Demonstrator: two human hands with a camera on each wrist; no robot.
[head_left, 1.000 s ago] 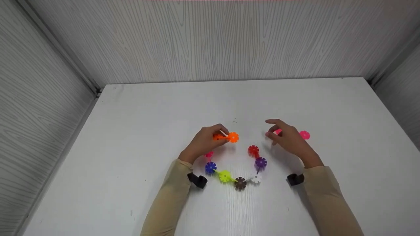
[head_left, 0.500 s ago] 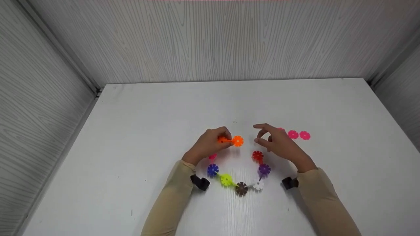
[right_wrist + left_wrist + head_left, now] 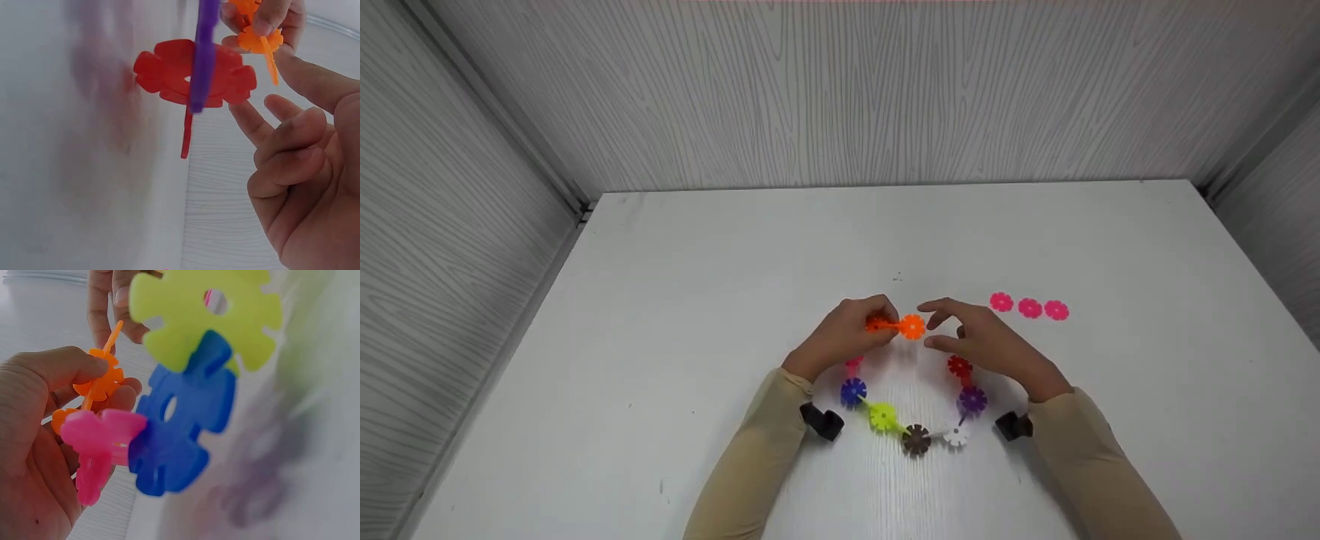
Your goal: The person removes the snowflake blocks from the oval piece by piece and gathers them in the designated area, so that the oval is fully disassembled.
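My left hand (image 3: 847, 331) pinches an orange notched linking disc (image 3: 104, 382) between thumb and fingers. Another orange disc (image 3: 913, 327) juts out to its right. Facing it from the right is my right hand (image 3: 988, 339), thumb and forefinger spread apart with nothing between them; its other fingers bend loosely. The held discs belong to a curved chain with pink (image 3: 90, 439), blue (image 3: 174, 439), yellow-green (image 3: 883, 417), brown (image 3: 916, 440), white (image 3: 956, 436), purple (image 3: 973, 402) and red discs (image 3: 959, 366). The red end lies just below my right hand.
Three loose pink discs (image 3: 1030, 308) lie in a row on the white table (image 3: 697, 300), beyond my right hand. Wood-grain panels (image 3: 840, 90) stand at the back and both sides. Black wrist cameras (image 3: 821, 421) sit below both wrists.
My right hand has moved left from the loose pink discs toward the orange disc, uncovering them. My left hand and the chain have shifted slightly right and nearer to me.
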